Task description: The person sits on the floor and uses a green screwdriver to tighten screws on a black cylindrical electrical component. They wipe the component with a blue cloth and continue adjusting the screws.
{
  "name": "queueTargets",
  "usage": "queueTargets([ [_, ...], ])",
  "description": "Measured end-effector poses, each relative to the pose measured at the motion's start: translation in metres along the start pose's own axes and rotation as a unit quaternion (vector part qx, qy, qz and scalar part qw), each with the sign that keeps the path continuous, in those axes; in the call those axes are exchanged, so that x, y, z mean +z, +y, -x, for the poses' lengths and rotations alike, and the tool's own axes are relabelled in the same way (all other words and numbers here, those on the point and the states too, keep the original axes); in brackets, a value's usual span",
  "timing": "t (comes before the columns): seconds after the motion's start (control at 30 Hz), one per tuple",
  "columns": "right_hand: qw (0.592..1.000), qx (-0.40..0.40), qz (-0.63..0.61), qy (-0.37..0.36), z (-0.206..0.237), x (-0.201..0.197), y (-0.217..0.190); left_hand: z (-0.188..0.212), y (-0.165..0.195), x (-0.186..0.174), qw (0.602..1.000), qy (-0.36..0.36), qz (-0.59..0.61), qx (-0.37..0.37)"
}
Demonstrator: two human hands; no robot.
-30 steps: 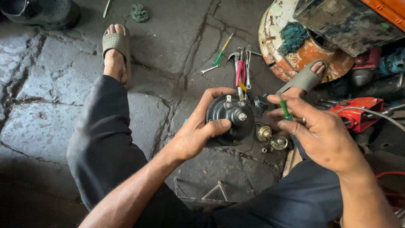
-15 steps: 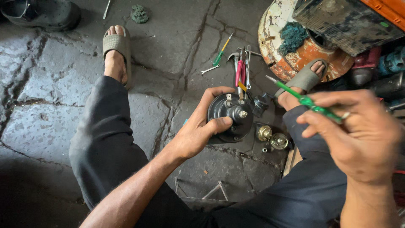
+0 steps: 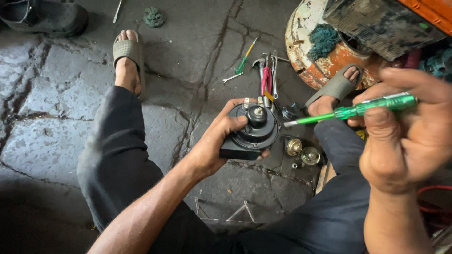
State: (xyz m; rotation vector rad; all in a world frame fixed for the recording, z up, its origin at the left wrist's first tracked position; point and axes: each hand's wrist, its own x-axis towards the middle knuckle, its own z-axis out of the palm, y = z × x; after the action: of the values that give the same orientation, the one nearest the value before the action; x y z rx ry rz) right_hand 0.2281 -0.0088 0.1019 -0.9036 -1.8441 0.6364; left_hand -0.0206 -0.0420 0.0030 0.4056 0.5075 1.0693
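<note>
A round black horn [image 3: 254, 129], disc-shaped with a silver centre nut and brass terminals at its 12 o'clock edge, is clamped in the left hand [image 3: 214, 146] above the cracked stone floor [image 3: 61, 136]. At its 3 o'clock, a green screwdriver [image 3: 351, 111] is gripped in the closed right hand [image 3: 407, 134], tip just beside the horn.

My left hand [image 3: 214, 146] holds the round black horn unit [image 3: 252, 131] over the cracked stone floor [image 3: 188, 42], between my two sandalled feet, with my right hand [image 3: 407, 136] off to its right gripping the green-handled screwdriver [image 3: 358, 111], whose tip points left toward the horn. Just right of the horn and below it, two small brass caps [image 3: 302, 151] lie on the floor. Behind it lies a cluster of hand tools [image 3: 266, 75], and to their right the rusty round drum [image 3: 310, 51].
</note>
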Motion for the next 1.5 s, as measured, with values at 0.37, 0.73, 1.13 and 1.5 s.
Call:
queueTargets([
  [0.37,0.966,-0.144,0.178,-0.116,-0.018,0.01,0.003,0.004,0.002,0.006,0.998,0.007,-0.035,-0.05],
  [0.73,0.963,-0.143,0.188,-0.13,-0.018,0.019,0.002,0.007,0.006,0.009,0.996,0.021,-0.056,-0.061],
  [1.13,0.957,-0.172,0.11,-0.204,-0.029,0.02,-0.006,0.006,0.005,0.009,0.995,0.022,-0.063,-0.08],
  [1.5,0.97,-0.095,0.051,-0.219,-0.028,0.015,-0.011,0.006,0.001,0.006,0.996,-0.003,-0.043,-0.077],
])
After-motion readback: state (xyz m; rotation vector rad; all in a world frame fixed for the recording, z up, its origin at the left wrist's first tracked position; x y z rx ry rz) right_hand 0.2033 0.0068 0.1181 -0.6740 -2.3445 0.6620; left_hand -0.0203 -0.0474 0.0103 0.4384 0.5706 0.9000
